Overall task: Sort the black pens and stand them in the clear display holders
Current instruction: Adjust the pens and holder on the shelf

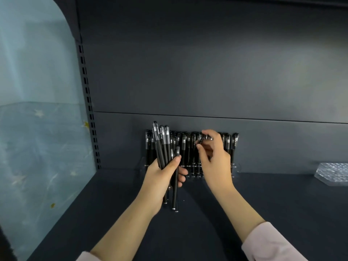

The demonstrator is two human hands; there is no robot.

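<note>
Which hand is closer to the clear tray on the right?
Right. The right hand sits left of the tray; the left hand, gripping pens, is farther left.

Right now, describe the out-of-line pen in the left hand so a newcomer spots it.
On the dark shelf, before the clear display holder of standing pens, the left hand grips a bundle of black pens. The odd pen is at the bundle's right edge: its cap top sits far below the others', beside the thumb, and its tail hangs lowest.

Dark shelf [263,204], clear embossed tray [333,173].
</note>
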